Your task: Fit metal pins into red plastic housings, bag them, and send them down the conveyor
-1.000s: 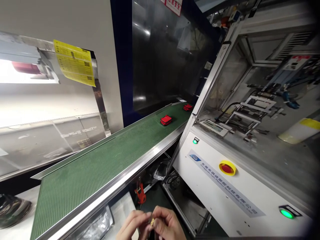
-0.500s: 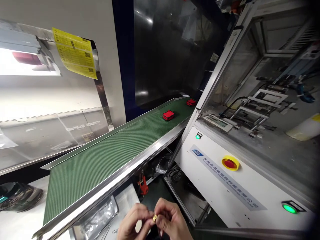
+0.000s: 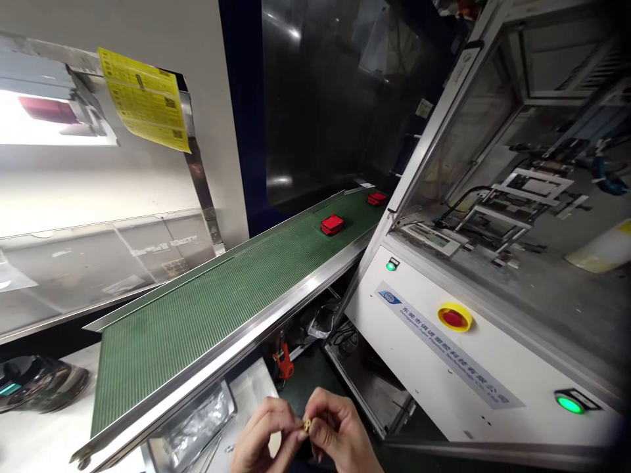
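At the bottom centre my left hand (image 3: 259, 437) and my right hand (image 3: 338, 433) meet fingertip to fingertip. Together they pinch a tiny brass-coloured part (image 3: 306, 424), with the other fingers curled. Above them a green conveyor belt (image 3: 207, 312) slopes from the lower left up to the right. Two red parts lie on its far end: one red part (image 3: 332, 225) nearer, another red part (image 3: 377, 198) at the belt's top.
A white machine cabinet (image 3: 444, 368) stands at the right with a red emergency stop button (image 3: 454, 318), green lamps (image 3: 568, 404) and a glazed enclosure above. A yellow label (image 3: 142, 98) hangs upper left. Clear bags (image 3: 194, 430) lie under the belt; red pliers (image 3: 284, 361) hang beside it.
Both hands have come a little higher into view, still pinching the small part. The nearer red part sits a bit further along the belt in the picture; the camera tilted slightly.
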Motion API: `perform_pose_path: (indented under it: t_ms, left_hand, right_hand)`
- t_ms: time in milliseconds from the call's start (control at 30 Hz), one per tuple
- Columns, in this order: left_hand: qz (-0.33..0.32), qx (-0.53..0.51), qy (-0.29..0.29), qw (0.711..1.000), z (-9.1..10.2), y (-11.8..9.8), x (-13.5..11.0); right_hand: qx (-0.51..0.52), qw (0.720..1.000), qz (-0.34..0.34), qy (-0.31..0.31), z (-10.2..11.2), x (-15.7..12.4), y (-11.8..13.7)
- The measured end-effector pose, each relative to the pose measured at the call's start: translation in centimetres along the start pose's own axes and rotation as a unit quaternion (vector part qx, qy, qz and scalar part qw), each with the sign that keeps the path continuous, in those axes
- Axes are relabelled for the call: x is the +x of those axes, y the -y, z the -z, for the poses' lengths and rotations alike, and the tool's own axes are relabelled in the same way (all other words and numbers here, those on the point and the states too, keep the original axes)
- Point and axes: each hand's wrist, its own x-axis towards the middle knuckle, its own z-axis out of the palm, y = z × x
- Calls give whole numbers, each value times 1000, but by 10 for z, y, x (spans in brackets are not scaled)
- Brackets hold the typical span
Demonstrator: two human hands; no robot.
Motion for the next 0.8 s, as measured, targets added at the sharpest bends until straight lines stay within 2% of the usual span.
perform_pose_path:
  t_ms: [100,233,367,500,800]
  left_hand:
    - [1,3,33,999,5,2,1]
    - [1,0,45,999,10,6,-1]
    - [29,0,65,997,10,7,-1]
    - [61,-7,60,996,10,6,1]
    - [73,-3,57,996,11,0,2]
  right_hand:
    - [15,1000,-9,7,-1,0,1]
    - [19,1000,-8,15,-1,0,2]
    - [20,1000,-8,18,1,-1,5]
    - [-6,999,-19,27,4,-2,13]
    - [-57,998,-16,33,8,-2,23]
